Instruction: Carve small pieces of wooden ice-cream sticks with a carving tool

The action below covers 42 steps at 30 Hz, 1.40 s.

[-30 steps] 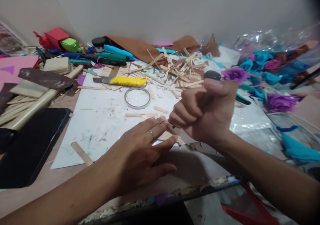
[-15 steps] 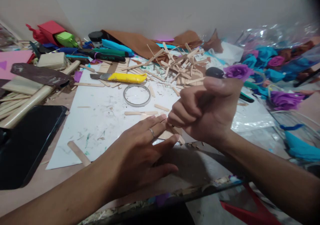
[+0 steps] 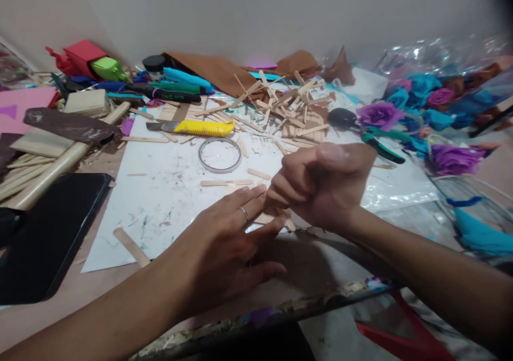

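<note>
My left hand [image 3: 232,238] lies flat with its fingers stretched out over small flat wooden pieces [image 3: 266,218] near the front edge of a white sheet [image 3: 160,190]. Beside its fingertips, my right hand [image 3: 320,185] is closed in a fist, thumb on top. Whatever the fist grips is hidden by the fingers. Just beyond my left fingertips lie a craft stick [image 3: 226,183] and a shorter stick piece [image 3: 258,174]. A roll of narrow tape [image 3: 220,170] rests behind them, and a yellow box cutter [image 3: 204,128] lies farther back.
Behind the sheet is a heap of craft sticks [image 3: 290,104]. Green-handled pliers [image 3: 387,150] and purple paper flowers [image 3: 455,158] lie right. On the left are a black phone [image 3: 56,233] and a hammer [image 3: 60,171]. The table edge [image 3: 280,310] runs close below my hands.
My right fist has dropped a little and tilted, so more of the pliers behind it shows. My left hand has stayed in place. The camera view has shifted slightly.
</note>
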### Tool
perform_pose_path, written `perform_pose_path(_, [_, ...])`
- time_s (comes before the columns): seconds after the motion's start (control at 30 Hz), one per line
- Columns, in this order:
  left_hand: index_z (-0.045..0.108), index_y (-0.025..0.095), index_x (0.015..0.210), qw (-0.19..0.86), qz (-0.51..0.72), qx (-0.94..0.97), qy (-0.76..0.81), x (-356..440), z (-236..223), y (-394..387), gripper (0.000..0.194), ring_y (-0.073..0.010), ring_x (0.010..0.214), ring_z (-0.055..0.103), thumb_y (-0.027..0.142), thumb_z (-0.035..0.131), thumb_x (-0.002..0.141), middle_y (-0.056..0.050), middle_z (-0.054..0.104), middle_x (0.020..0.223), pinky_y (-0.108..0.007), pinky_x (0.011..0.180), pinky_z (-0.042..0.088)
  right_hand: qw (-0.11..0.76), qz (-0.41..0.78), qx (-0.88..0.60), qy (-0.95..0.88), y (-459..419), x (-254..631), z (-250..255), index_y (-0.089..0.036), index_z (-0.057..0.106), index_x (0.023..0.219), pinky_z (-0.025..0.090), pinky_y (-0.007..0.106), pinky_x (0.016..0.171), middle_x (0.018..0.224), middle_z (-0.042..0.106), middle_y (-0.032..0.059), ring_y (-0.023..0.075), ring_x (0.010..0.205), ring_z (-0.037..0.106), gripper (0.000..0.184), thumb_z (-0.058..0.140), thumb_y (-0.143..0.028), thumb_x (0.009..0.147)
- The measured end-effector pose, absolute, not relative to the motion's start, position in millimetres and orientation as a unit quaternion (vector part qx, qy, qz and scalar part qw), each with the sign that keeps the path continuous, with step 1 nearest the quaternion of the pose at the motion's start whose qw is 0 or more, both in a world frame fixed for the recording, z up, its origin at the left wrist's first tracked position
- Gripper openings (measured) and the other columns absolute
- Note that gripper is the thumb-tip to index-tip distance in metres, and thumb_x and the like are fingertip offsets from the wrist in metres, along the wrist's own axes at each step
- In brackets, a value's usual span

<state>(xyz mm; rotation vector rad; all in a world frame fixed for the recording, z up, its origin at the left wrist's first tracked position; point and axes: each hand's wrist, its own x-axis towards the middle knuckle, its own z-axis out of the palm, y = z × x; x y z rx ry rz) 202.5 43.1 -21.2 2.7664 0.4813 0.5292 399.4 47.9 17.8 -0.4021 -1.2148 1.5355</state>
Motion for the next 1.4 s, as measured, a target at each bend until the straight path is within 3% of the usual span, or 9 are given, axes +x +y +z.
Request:
perform_pose_path(0.2, [0.064, 0.019, 0.140, 0.103, 0.192, 0.964, 0.155, 202, -20, 44, 0.055, -0.0436, 0.144, 0.052, 0.058, 0.061, 0.100, -0.020, 0.058, 0.149, -0.064, 0.114, 0.051, 0.595, 0.611, -0.222, -0.473, 41, 409, 43, -0.019, 0.018, 0.047, 0.017, 0.025, 0.039, 0.042, 0.011, -0.0080, 0.0045, 0.039, 0.010, 0.063, 0.060, -0.042, 0.089])
perform_pose_path(0.3, [0.064, 0.019, 0.141, 0.093, 0.181, 0.967, 0.153, 201, -17, 43, 0.056, -0.0442, 0.147, 0.050, 0.057, 0.061, 0.100, -0.021, 0.056, 0.153, -0.064, 0.116, 0.049, 0.614, 0.577, -0.226, -0.489, 37, 416, 53, -0.021, 0.017, 0.049, 0.019, 0.023, 0.042, 0.047, 0.013, -0.0070, 0.0046, 0.040, 0.012, 0.061, 0.029, -0.043, 0.104])
perform_pose_path(0.5, [0.065, 0.020, 0.139, 0.097, 0.182, 0.968, 0.147, 202, -13, 46, 0.054, -0.0407, 0.142, 0.054, 0.056, 0.064, 0.099, -0.018, 0.059, 0.147, -0.063, 0.118, 0.046, 0.546, 0.631, -0.216, -0.507, 42, 416, 46, -0.022, 0.023, 0.046, 0.019, 0.027, 0.040, 0.040, 0.014, -0.0074, 0.0066, 0.037, 0.013, 0.062, 0.057, -0.046, 0.091])
perform_pose_path(0.67, [0.061, 0.027, 0.145, 0.082, 0.133, 0.971, 0.184, 204, -11, 43, 0.065, -0.0402, 0.126, 0.054, 0.066, 0.067, 0.093, -0.015, 0.059, 0.139, -0.063, 0.105, 0.048, 0.516, 0.635, -0.227, -0.529, 49, 422, 43, -0.024, 0.037, 0.048, 0.022, 0.029, 0.040, 0.040, 0.019, -0.0066, 0.0088, 0.037, 0.017, 0.062, 0.055, -0.060, 0.096])
perform_pose_path(0.8, [0.056, 0.029, 0.151, 0.077, 0.119, 0.967, 0.213, 205, -13, 37, 0.072, -0.0385, 0.119, 0.052, 0.071, 0.065, 0.092, -0.014, 0.057, 0.136, -0.061, 0.101, 0.045, 0.532, 0.631, -0.204, -0.526, 53, 421, 39, -0.024, 0.038, 0.048, 0.020, 0.028, 0.037, 0.038, 0.019, -0.0069, 0.0084, 0.034, 0.015, 0.068, 0.050, -0.068, 0.098])
perform_pose_path(0.9, [0.059, 0.031, 0.147, 0.067, 0.141, 0.964, 0.216, 204, -16, 37, 0.058, -0.0368, 0.117, 0.052, 0.061, 0.064, 0.097, -0.013, 0.057, 0.136, -0.061, 0.100, 0.044, 0.528, 0.631, -0.215, -0.526, 52, 418, 38, -0.024, 0.037, 0.048, 0.020, 0.028, 0.037, 0.038, 0.019, -0.0067, 0.0082, 0.034, 0.016, 0.069, 0.051, -0.068, 0.098])
perform_pose_path(1.07, [0.072, 0.019, 0.110, 0.073, 0.219, 0.948, 0.220, 202, -12, 45, 0.021, -0.0293, 0.105, 0.055, 0.033, 0.058, 0.105, -0.011, 0.066, 0.114, -0.050, 0.088, 0.048, 0.533, 0.636, -0.239, -0.504, 49, 418, 41, -0.024, 0.034, 0.045, 0.020, 0.028, 0.037, 0.038, 0.018, -0.0068, 0.0083, 0.034, 0.016, 0.070, 0.057, -0.068, 0.094])
perform_pose_path(1.2, [0.070, 0.017, 0.106, 0.076, 0.225, 0.947, 0.215, 202, -13, 44, 0.017, -0.0262, 0.096, 0.054, 0.030, 0.059, 0.104, -0.009, 0.066, 0.104, -0.046, 0.083, 0.048, 0.534, 0.655, -0.244, -0.475, 44, 413, 43, -0.024, 0.031, 0.045, 0.017, 0.028, 0.037, 0.037, 0.016, -0.0072, 0.0083, 0.034, 0.014, 0.071, 0.057, -0.069, 0.093])
perform_pose_path(1.4, [0.064, 0.016, 0.127, 0.099, 0.245, 0.944, 0.197, 204, -17, 37, 0.031, -0.0266, 0.100, 0.057, 0.037, 0.061, 0.104, -0.010, 0.066, 0.110, -0.045, 0.083, 0.049, 0.554, 0.663, -0.271, -0.424, 45, 407, 35, -0.023, 0.028, 0.045, 0.015, 0.027, 0.040, 0.038, 0.017, -0.0081, 0.0074, 0.036, 0.012, 0.072, 0.063, -0.062, 0.093])
